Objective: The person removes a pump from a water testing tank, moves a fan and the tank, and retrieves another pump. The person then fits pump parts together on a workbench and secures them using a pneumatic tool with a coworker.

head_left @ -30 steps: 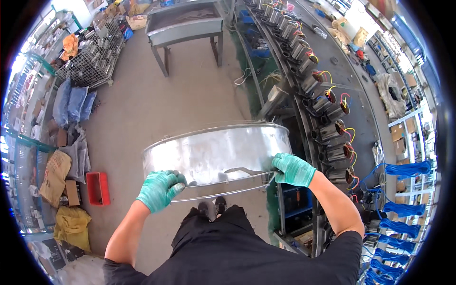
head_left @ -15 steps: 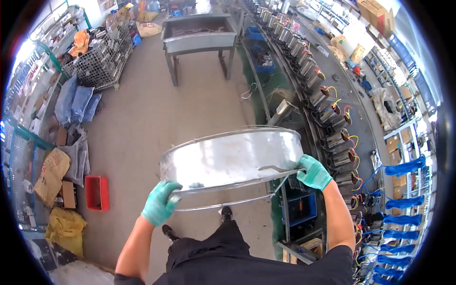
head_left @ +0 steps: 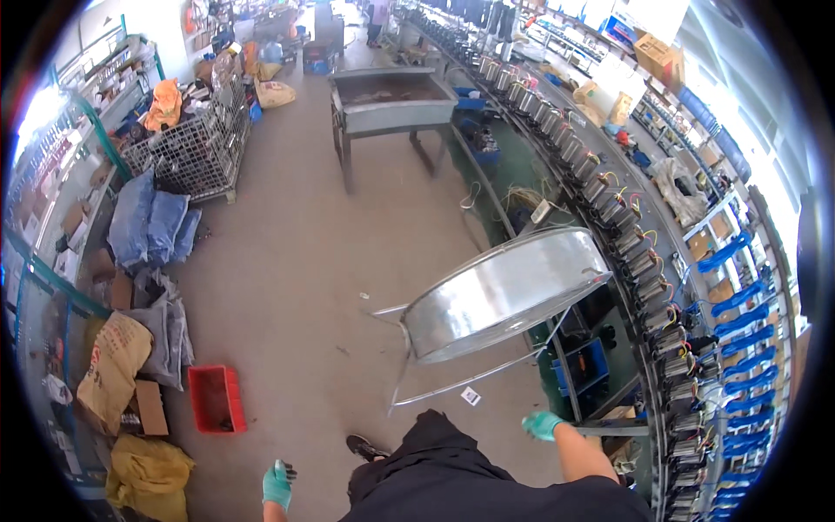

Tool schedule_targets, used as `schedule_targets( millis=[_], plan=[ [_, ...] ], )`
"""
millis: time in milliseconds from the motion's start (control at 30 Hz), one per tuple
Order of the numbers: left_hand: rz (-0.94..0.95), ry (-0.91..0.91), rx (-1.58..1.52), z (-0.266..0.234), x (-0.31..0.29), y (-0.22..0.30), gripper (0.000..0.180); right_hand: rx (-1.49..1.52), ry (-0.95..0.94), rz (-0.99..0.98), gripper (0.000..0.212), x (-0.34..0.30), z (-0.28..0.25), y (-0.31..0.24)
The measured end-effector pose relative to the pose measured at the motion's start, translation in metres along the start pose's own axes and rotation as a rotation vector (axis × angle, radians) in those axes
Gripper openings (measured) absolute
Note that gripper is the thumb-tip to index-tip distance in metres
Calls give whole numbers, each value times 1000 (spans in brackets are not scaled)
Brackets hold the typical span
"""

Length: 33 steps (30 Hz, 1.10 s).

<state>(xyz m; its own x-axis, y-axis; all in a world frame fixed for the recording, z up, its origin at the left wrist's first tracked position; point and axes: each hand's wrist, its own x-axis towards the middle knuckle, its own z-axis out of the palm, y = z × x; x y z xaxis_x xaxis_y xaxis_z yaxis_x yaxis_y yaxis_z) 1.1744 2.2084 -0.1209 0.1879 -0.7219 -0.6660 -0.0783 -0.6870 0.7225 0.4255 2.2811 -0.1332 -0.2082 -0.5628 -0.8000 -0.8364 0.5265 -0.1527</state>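
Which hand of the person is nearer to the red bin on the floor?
Left. The left hand is apart from the red bin, below and right of it in view; the right hand is much farther right.

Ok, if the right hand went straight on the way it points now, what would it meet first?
Most likely the frame's lower bar beneath the round metal drum. Depth is unclear from this one view, so the right hand might pass above it.
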Motion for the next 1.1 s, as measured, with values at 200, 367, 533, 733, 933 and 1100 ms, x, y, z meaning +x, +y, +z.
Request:
schedule_targets(
  millis=[200, 367, 533, 733, 933, 1100],
  plan=[
    [-106, 0, -106, -46, 70, -5, 52, 263, -259, 226, 45, -65, 48, -150],
    [-90, -167, -147, -49, 132, 41, 51, 148, -218, 67, 50, -41, 35, -226],
    [-112, -76, -84, -108, 218, 46, 52, -30, -44, -236, 50, 9, -15, -347],
    [-415, 136, 108, -198, 242, 18, 66, 246, 57, -541, 47, 76, -96, -531],
    [-515, 47, 245, -155, 251, 144, 66, 418, 137, -522, 42, 144, -175, -621],
    [-452, -74, 333, -95, 341, 254, 67, 590, 225, -339, 45, 194, -228, -612]
  ],
)
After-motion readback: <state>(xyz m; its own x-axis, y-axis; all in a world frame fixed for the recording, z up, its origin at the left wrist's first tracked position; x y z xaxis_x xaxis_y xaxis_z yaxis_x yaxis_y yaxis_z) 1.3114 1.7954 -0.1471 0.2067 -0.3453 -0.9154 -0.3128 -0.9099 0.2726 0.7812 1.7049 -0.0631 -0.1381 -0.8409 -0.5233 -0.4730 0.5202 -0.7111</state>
